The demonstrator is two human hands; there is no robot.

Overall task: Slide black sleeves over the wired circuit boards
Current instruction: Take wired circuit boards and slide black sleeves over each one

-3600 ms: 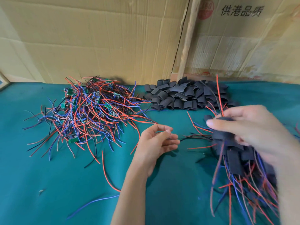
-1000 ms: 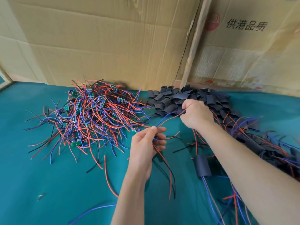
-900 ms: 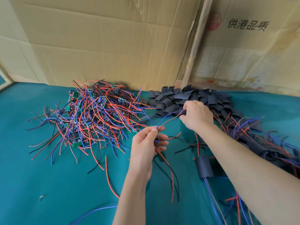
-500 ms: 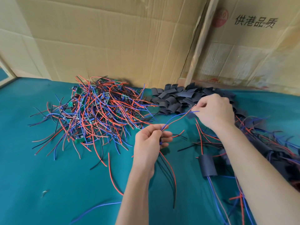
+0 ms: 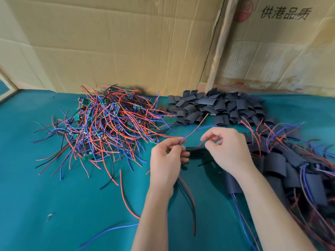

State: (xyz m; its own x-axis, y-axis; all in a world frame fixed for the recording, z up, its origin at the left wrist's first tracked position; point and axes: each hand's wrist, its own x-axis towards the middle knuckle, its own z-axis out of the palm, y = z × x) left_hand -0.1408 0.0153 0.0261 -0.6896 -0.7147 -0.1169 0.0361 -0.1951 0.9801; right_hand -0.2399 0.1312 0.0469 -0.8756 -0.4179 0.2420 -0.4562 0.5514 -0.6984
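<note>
My left hand [image 5: 168, 160] pinches a wired circuit board's red and blue wires [image 5: 192, 132] at mid-table; its board is hidden in my fingers, and more wires hang below the hand. Close to its right, my right hand [image 5: 226, 151] has its fingers curled on a black sleeve [image 5: 196, 151], mostly hidden under them. The sleeve's end lies just short of my left fingertips. Unsleeved wired boards are heaped in a pile [image 5: 108, 127] at the left. Loose black sleeves form a pile [image 5: 217, 107] at the back.
Sleeved boards with trailing wires are heaped at the right [image 5: 290, 169], one lying by my right forearm [image 5: 233, 183]. Loose red [image 5: 125, 194] and blue [image 5: 108, 232] wires lie on the green cloth. Cardboard sheets [image 5: 126, 42] wall off the back.
My right hand has come back from the sleeve pile to beside my left hand, bringing a black sleeve. My left hand has kept its pinch on the wires.
</note>
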